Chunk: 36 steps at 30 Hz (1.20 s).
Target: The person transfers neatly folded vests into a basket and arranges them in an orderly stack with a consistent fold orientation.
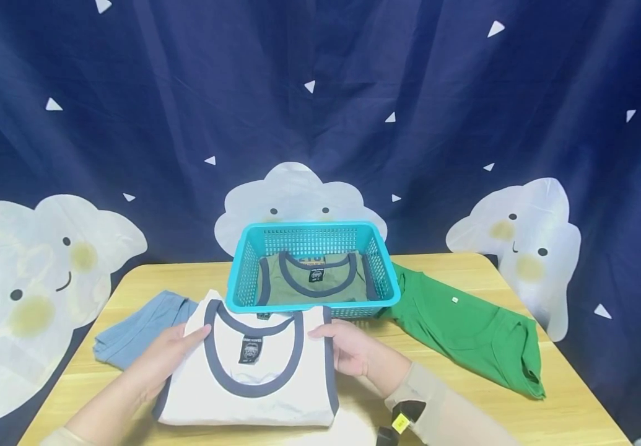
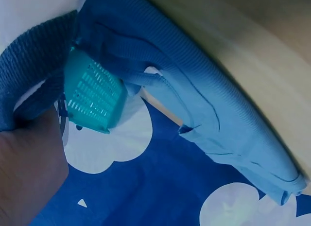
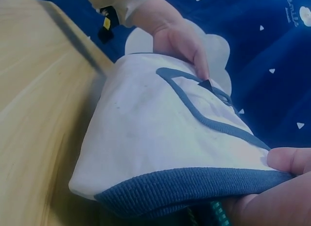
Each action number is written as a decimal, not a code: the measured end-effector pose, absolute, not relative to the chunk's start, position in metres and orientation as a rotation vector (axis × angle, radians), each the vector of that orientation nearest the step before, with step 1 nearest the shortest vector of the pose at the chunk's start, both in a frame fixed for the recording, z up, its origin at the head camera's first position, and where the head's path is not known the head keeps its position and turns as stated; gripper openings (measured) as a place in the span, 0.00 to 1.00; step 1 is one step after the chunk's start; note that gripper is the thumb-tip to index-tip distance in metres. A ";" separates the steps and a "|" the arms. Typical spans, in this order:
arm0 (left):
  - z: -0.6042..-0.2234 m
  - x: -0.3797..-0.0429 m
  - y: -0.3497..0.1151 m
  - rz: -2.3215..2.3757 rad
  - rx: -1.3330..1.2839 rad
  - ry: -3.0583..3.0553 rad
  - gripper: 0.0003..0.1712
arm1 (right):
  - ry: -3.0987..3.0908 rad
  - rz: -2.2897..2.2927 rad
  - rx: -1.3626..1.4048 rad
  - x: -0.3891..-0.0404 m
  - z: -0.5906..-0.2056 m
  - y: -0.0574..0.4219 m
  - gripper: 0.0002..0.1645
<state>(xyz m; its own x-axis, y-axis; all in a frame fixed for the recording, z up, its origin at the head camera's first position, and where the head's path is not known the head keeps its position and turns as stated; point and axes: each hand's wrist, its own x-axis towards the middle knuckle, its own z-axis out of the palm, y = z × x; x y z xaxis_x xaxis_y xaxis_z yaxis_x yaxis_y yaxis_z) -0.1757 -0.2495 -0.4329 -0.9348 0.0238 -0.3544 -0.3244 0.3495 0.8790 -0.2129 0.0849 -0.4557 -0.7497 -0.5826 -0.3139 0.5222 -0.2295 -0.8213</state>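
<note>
A folded white shirt [image 1: 253, 406] with dark blue trim and a black neck label is held off the table, in front of the basket. My left hand [image 1: 166, 359] grips its left side, thumb on top near the collar. My right hand [image 1: 348, 350] pinches its right edge, thumb over the cloth and fingers underneath. In the right wrist view the shirt [image 3: 141, 133] spans between both hands. Just behind it stands a turquoise basket [image 1: 313, 228], in which a folded olive green shirt [image 1: 320, 291] with dark trim lies flat.
A folded blue garment [image 1: 142, 328] lies on the wooden table [image 1: 437, 396] at the left, partly behind my left arm. At the right a folded green garment [image 1: 470, 328] lies slantwise, its far end by the basket. Behind the table hangs a dark blue curtain [image 1: 320, 124] with clouds.
</note>
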 end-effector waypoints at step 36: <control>-0.411 -0.177 -0.253 1.749 -0.131 2.136 0.36 | 1.268 -2.030 -0.078 -0.217 -0.444 0.086 0.18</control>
